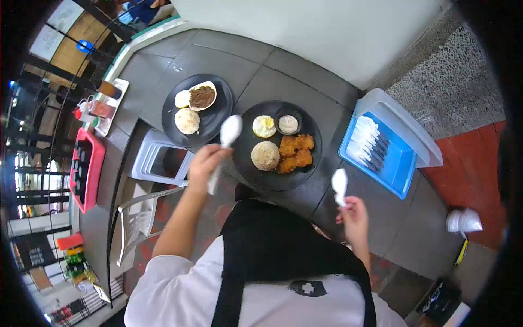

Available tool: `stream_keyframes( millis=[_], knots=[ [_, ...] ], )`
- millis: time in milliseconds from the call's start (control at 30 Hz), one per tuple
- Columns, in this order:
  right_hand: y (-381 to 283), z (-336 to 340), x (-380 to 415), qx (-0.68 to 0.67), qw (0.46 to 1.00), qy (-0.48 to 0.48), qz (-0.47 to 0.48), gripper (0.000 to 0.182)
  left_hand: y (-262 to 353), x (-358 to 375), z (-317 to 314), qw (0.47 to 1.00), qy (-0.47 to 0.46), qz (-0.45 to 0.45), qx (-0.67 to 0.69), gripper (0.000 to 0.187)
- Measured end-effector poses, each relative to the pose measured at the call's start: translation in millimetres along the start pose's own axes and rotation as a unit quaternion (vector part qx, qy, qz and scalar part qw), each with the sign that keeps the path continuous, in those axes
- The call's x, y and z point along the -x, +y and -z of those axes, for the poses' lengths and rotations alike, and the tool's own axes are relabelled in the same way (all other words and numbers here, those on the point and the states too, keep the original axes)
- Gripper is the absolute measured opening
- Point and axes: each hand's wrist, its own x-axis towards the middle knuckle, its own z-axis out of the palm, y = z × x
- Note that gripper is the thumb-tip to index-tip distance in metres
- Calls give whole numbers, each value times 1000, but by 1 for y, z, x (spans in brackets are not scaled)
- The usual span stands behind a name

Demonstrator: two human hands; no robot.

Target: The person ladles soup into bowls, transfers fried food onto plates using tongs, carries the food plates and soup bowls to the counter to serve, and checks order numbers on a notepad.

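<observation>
My left hand (206, 168) is closed around a white-wrapped utensil (231, 131), whose rounded top end is up beside the left black plate. My right hand (354, 214) pinches another white-wrapped utensil (339, 182) by its lower end, to the right of the plates. The left black plate (215, 122) holds a rice mound (187, 121), an egg (183, 98) and a small dish of dark shredded food (202, 97). On the right black plate (250, 177) are a rice mound (265, 156), an egg (264, 126), a sauce cup (288, 124) and fried pieces (295, 153).
A blue container (400, 173) with wrapped utensils and a clear lid (403, 125) stands at the right of the grey counter (239, 49). To the left are a condiment tray (121, 86), a pink bin (97, 163) and a white chair (133, 218).
</observation>
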Motion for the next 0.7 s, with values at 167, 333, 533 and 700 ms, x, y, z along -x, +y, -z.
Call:
stream_keyframes(
  millis=[167,333,533,700],
  knots=[
    [25,-110,12,-28,997,29,-70,21,-102,14,26,981,-110,-79,-138,29],
    [45,-180,13,-84,989,79,-91,24,-160,5,11,956,-212,-146,-139,34],
    [54,-230,11,-275,956,87,-60,32,-162,4,18,933,-218,-190,-213,25],
    [44,-225,7,-167,982,-26,-80,54,-105,37,65,951,-244,-8,-191,30]
  ],
)
